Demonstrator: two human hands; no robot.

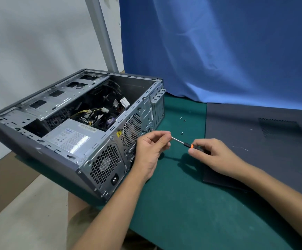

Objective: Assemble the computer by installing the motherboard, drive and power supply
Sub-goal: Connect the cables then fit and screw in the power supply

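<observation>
Screwdriver (pixel 186 144) in right hand (pixel 213 154)

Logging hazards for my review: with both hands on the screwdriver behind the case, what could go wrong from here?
The computer case seems to overhang the green mat; a push could tip it. The loose screws just beyond the left hand could be knocked away. That hand hides the screwdriver tip, so it may slip.

Single head-worn view, facing forward-down, near; computer case (pixel 43 107) left, green mat (pixel 182 204) centre.
</observation>
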